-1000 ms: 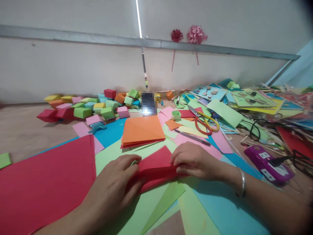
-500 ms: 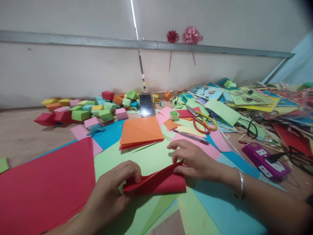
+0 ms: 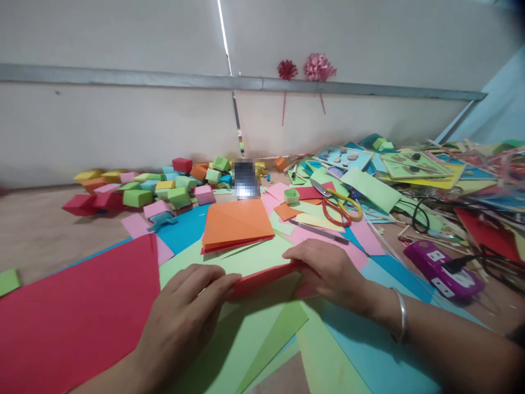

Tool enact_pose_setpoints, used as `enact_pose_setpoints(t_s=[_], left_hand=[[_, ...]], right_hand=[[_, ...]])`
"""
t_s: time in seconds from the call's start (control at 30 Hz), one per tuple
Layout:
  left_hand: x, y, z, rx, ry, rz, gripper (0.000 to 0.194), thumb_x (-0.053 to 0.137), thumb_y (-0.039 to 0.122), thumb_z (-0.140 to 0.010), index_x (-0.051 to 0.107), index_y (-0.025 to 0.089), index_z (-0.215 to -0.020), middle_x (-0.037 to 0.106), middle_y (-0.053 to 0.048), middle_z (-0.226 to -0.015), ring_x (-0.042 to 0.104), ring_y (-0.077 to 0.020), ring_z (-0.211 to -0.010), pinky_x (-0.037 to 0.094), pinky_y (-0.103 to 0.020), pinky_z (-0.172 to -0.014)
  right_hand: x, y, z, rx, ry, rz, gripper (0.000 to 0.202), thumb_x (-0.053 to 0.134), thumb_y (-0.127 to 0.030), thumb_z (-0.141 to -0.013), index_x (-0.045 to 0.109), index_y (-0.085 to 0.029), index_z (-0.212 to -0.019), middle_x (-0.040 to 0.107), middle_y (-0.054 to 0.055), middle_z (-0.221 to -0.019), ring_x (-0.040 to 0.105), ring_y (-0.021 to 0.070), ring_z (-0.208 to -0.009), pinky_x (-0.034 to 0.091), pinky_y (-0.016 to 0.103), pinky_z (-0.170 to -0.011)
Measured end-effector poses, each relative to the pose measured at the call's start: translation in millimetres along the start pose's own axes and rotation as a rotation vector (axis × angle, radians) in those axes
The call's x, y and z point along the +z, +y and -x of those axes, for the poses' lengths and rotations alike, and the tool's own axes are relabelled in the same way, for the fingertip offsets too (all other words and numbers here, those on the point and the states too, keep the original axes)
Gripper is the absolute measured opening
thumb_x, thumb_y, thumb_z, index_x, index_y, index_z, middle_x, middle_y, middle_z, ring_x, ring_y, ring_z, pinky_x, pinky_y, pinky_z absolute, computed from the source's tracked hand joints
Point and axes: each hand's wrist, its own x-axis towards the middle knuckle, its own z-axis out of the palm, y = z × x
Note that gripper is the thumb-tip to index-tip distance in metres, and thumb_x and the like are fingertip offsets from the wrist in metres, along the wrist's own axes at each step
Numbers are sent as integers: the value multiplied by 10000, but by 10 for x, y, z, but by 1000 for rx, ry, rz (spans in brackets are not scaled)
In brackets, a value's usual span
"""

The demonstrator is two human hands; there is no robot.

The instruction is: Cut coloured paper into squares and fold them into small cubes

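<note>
Gripping folded red paper point(image 3: 264, 278), our left hand point(image 3: 191, 306) and right hand point(image 3: 328, 269): fingers closed on its ends | above pale-green paper sheet point(image 3: 221, 350) | likely light, pliable (easily creased), best pinched there.

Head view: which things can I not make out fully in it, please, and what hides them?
Head view: parts of the held red paper, covered by the left hand and right hand.
Head view: the left part of the large red sheet, cut off by the picture's edge.
Head view: the dark thing at the back, blurred by pixelation.
</note>
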Motion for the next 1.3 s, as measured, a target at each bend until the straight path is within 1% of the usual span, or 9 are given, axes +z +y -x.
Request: enact_pose_setpoints(t_s=[0.1,0.17,0.23,0.43,0.63,0.8,0.97,1.13,1.3], left_hand=[[18,-33,37,-29,-6,21,179,467,97,-972,623,183,-990,621,-44,-819,576,-150,-674,445,-238,-548],[24,-45,53,-28,5,22,171,488,90,-963,627,183,-1002,619,-44,-823,575,-149,-675,442,-238,-545],[21,-50,59,-4,19,10,187,505,67,-950,625,173,-1046,621,-48,-830,573,-150,-682,446,-245,-556],[-8,-66,76,82,32,-55,340,512,-22,-905,597,126,-1199,638,-87,-854,583,-190,-746,479,-309,-629],[-44,-75,75,118,39,-39,304,522,-16,-889,651,128,-1124,645,-98,-860,606,-210,-777,487,-320,-656],[-37,-86,65,135,56,-23,248,530,10,-904,660,123,-1083,636,-85,-835,585,-194,-773,476,-306,-657],[-38,-39,59,142,26,-26,238,513,10,-911,678,125,-1039,630,-63,-797,564,-177,-733,452,-293,-633],[-47,54,43,74,-56,97,218,508,43,-926,683,156,-859,638,-30,-730,574,-149,-673,441,-256,-583],[32,49,149,-42,-111,215,234,485,104,-961,693,202,-916,651,-20,-766,583,-131,-660,428,-234,-554]], right_hand=[[-3,-3,-13,11,-21,1,220,471,-38,-914,653,-140,-986,721,75,-881,652,159,-833,524,261,-729],[-10,-19,-24,6,-41,-5,169,493,-126,-958,660,-141,-936,704,78,-853,633,161,-805,508,264,-697],[-17,-39,-34,-8,-49,15,206,485,-191,-985,660,-137,-891,687,80,-823,612,164,-779,486,271,-673],[-16,-38,-33,-70,10,214,213,487,-70,-925,666,-143,-837,671,53,-781,567,156,-734,398,280,-632],[-49,-47,-45,-156,-7,434,256,478,-35,-945,674,-134,-813,639,60,-759,510,168,-733,356,300,-631],[-78,-90,-55,-248,-61,550,197,505,-73,-959,682,-125,-889,613,40,-701,485,174,-725,319,318,-638],[-71,-122,-36,-288,-131,561,266,535,-15,-897,629,-144,-684,583,39,-668,438,171,-695,260,328,-629],[-52,-145,-12,-283,-189,530,303,559,3,-860,579,-158,-604,529,20,-615,367,161,-642,202,322,-607],[-61,-139,-7,-290,-272,520,287,555,-13,-874,601,-162,-632,552,17,-627,379,159,-625,204,333,-611]])
